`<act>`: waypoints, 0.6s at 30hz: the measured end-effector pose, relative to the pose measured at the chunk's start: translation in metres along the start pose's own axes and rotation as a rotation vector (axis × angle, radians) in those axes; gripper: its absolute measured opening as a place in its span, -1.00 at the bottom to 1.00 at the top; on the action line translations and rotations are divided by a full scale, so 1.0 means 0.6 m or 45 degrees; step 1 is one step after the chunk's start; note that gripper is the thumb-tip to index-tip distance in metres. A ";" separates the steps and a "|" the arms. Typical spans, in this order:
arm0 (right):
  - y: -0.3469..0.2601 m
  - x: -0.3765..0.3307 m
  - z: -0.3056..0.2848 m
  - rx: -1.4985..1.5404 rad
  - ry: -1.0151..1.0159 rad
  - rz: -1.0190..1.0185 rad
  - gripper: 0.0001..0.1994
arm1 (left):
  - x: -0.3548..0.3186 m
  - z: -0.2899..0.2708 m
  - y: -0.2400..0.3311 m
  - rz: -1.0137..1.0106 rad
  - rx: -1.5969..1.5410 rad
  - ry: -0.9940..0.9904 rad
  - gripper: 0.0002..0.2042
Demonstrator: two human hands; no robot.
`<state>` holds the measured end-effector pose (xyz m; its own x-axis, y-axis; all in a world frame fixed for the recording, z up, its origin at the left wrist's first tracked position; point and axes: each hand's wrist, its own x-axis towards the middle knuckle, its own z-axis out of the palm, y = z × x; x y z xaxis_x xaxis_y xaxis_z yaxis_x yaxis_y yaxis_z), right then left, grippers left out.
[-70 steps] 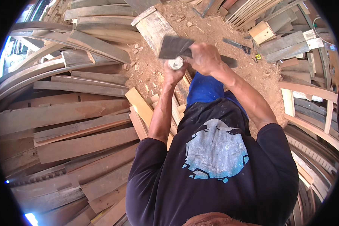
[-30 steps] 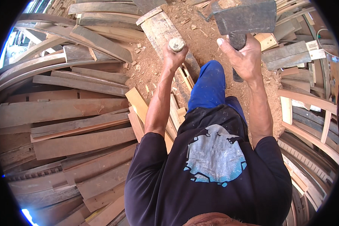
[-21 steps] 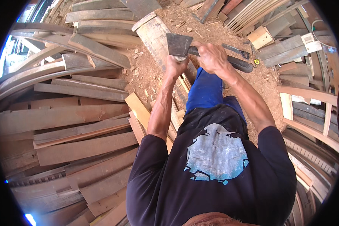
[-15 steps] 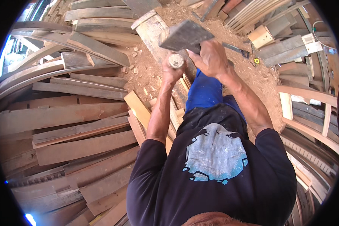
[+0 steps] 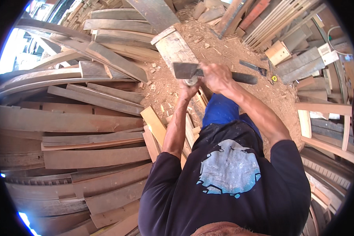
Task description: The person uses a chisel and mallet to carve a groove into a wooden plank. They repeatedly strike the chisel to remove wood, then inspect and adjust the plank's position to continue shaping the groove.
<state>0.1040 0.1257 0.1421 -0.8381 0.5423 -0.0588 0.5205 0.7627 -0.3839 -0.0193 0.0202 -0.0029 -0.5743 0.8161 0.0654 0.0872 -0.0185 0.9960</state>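
Mallet (image 5: 185,70) down over the upright handle's pale end (image 5: 191,81)

Half a second ago the mallet was tilted in the air, clear of the pale round end; now its dark head has dropped to overlap that end at 12 o'clock in the view. Whether the two actually touch is hard to tell from above. For the work in hand, this looks like the bottom of a swing.

The right hand (image 5: 216,77), just toward 1 o'clock, has its grip closed round the mallet's shaft, whose free end points to 3 o'clock. The left hand (image 5: 188,91) grips the upright handle just below its pale end; whatever lies at the foot of it is hidden by the hands.

The worn board (image 5: 176,45) runs out beyond the mallet toward 11 o'clock. The surroundings sit a little lower in the view than before, so the head camera has probably tipped up. Near 2 o'clock, the handsaw (image 5: 252,67) and yellow tape measure (image 5: 274,78) lie on the sawdust-covered floor (image 5: 212,47), well apart from both hands.
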 end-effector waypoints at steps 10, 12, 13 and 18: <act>-0.016 -0.008 -0.012 0.004 0.095 -0.031 -0.66 | -0.009 -0.001 0.034 -0.070 0.006 -0.051 -0.64; 0.023 -0.002 0.035 -0.161 0.113 -0.070 -0.67 | 0.001 0.002 0.032 -0.005 -0.013 -0.019 -0.66; 0.019 -0.009 0.029 -0.103 0.152 -0.079 -0.74 | -0.006 -0.002 0.014 0.012 -0.025 0.011 -0.67; -0.009 -0.024 -0.029 0.471 0.008 0.066 -0.64 | 0.022 -0.011 0.011 -0.174 -0.088 0.093 -0.64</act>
<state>0.1160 0.1195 0.1609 -0.8108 0.5795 -0.0818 0.4669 0.5562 -0.6875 -0.0318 0.0271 0.0047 -0.6347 0.7696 -0.0696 -0.0505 0.0485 0.9975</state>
